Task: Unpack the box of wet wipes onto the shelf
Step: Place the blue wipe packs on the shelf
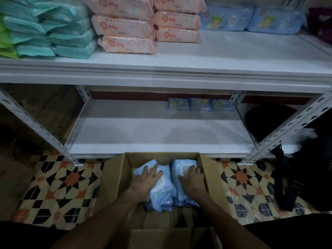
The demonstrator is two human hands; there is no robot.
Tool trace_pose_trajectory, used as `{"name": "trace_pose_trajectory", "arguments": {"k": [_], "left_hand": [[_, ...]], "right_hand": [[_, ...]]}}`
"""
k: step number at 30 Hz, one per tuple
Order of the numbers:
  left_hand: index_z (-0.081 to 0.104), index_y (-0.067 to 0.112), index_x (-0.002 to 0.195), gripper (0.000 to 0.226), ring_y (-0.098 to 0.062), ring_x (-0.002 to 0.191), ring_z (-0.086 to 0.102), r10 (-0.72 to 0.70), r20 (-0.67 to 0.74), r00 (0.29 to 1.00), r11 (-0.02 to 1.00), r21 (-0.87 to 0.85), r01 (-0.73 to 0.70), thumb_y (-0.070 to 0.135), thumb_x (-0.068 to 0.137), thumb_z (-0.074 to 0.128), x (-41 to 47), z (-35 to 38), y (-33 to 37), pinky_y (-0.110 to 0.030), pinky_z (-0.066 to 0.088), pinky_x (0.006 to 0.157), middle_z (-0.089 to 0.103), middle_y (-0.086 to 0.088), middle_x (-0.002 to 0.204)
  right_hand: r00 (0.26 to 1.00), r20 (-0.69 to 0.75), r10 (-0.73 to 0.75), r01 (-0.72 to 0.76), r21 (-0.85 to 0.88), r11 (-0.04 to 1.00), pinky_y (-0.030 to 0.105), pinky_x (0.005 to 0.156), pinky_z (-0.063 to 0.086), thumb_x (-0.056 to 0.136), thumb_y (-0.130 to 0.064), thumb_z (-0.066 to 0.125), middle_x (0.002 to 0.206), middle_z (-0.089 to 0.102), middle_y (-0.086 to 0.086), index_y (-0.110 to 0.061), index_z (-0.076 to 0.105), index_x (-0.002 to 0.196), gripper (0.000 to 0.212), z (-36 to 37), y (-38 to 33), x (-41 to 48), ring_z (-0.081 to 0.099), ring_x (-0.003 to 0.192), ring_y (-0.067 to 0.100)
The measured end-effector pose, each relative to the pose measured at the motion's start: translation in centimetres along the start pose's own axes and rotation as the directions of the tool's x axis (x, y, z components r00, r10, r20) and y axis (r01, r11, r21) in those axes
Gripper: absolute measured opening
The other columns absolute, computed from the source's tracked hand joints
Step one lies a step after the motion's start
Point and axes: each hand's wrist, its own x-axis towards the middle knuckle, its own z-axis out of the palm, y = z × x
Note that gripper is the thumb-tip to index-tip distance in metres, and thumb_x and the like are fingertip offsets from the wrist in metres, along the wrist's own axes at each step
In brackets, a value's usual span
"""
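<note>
An open cardboard box [116, 177] stands on the floor in front of the white shelf unit. Inside it lie several light-blue wet wipe packs [162, 196]. My left hand [146, 178] rests flat on the left packs with its fingers spread. On the right pack [181, 168] lies my right hand [192, 178], fingers also spread. Neither hand has closed around a pack. The lower shelf [143, 133] holds three small blue packs [199, 104] at its back. On the upper shelf [233, 51] sit two larger blue packs [251, 19].
Teal packs [53, 29] and pink packs [143, 24] are stacked on the upper shelf's left and middle. Slotted metal uprights [36, 128] frame the unit. A black bag with a strap [287, 177] lies right of the box on the patterned tile floor [62, 186].
</note>
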Motion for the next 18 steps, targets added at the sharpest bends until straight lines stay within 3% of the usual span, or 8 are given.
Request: {"name": "trace_pose_trajectory", "arguments": {"k": [3, 6, 9, 11, 13, 15, 18], "left_hand": [[0.017, 0.018, 0.145, 0.103, -0.038, 0.136, 0.036, -0.152, -0.048, 0.987, 0.913, -0.388, 0.122, 0.032, 0.063, 0.078, -0.8, 0.5, -1.4, -0.042, 0.044, 0.1, 0.018, -0.004, 0.151], [0.028, 0.022, 0.133, 0.111, -0.03, 0.124, 0.051, -0.304, 0.049, 0.951, 0.685, -0.683, 0.254, 0.056, 0.043, 0.083, -1.5, 0.7, -2.6, -0.037, 0.048, 0.095, 0.041, -0.002, 0.136], [0.026, 0.019, 0.145, 0.14, -0.018, 0.124, 0.054, -0.32, 0.147, 0.936, 0.511, -0.805, 0.301, 0.067, 0.027, 0.084, -1.9, 2.1, -3.8, -0.035, 0.049, 0.099, 0.05, 0.0, 0.139], [0.021, 0.017, 0.148, 0.147, -0.018, 0.127, 0.05, -0.314, 0.171, 0.934, 0.491, -0.813, 0.314, 0.065, 0.026, 0.086, -1.9, 2.3, -3.9, -0.033, 0.046, 0.101, 0.046, 0.001, 0.141], [0.015, 0.017, 0.149, 0.15, -0.021, 0.131, 0.045, -0.303, 0.208, 0.93, 0.486, -0.806, 0.339, 0.063, 0.026, 0.087, -1.9, 2.3, -3.7, -0.031, 0.043, 0.102, 0.039, 0.0, 0.142], [0.008, 0.026, 0.149, 0.152, -0.024, 0.135, 0.04, -0.272, 0.204, 0.94, 0.549, -0.77, 0.326, 0.065, 0.025, 0.087, -1.8, 2.4, -3.7, -0.036, 0.043, 0.105, 0.029, 0.001, 0.146], [-0.005, 0.04, 0.143, 0.154, -0.028, 0.132, 0.04, -0.227, 0.229, 0.946, 0.64, -0.698, 0.323, 0.056, 0.022, 0.089, -1.7, 3.1, -3.6, -0.045, 0.045, 0.103, 0.024, 0.002, 0.146]], "right_hand": [[0.997, 0.015, -0.071, 0.073, -0.114, 0.991, 0.038, 0.108, 0.03, 0.092, -0.06, 0.048, 0.153, 0.023, 0.018, 0.002, 0.01, 0.153, 0.095, 0.4, -0.3, -0.4, 0.029, 0.136, 0.033], [0.969, 0.11, -0.222, 0.244, -0.279, 0.929, 0.042, 0.106, 0.034, 0.092, -0.056, 0.05, 0.156, 0.019, 0.017, -0.006, 0.012, 0.154, 0.087, 0.0, -0.7, -0.7, 0.027, 0.137, 0.034], [0.833, 0.312, -0.457, 0.546, -0.332, 0.769, 0.042, 0.112, 0.031, 0.092, -0.036, 0.061, 0.163, 0.007, 0.012, -0.014, 0.013, 0.156, 0.083, -1.0, -0.5, -0.8, 0.021, 0.144, 0.033], [0.713, 0.406, -0.572, 0.694, -0.286, 0.661, 0.041, 0.115, 0.028, 0.087, -0.026, 0.067, 0.163, 0.013, 0.008, -0.018, 0.02, 0.155, 0.083, -1.8, -0.4, -0.6, 0.023, 0.145, 0.029], [0.675, 0.429, -0.6, 0.714, -0.177, 0.677, 0.039, 0.114, 0.03, 0.08, -0.023, 0.074, 0.159, 0.026, 0.006, -0.022, 0.025, 0.154, 0.088, -2.5, -0.2, -0.3, 0.029, 0.143, 0.027], [0.711, 0.414, -0.569, 0.671, -0.156, 0.725, 0.038, 0.115, 0.028, 0.073, -0.033, 0.08, 0.16, 0.02, 0.008, -0.026, 0.011, 0.156, 0.109, -2.9, 0.0, -0.7, 0.024, 0.144, 0.028], [0.792, 0.374, -0.483, 0.604, -0.358, 0.712, 0.047, 0.118, 0.016, 0.065, -0.055, 0.082, 0.163, -0.007, 0.013, -0.022, -0.012, 0.155, 0.134, -2.0, 0.6, -1.5, 0.004, 0.149, 0.032]]}}
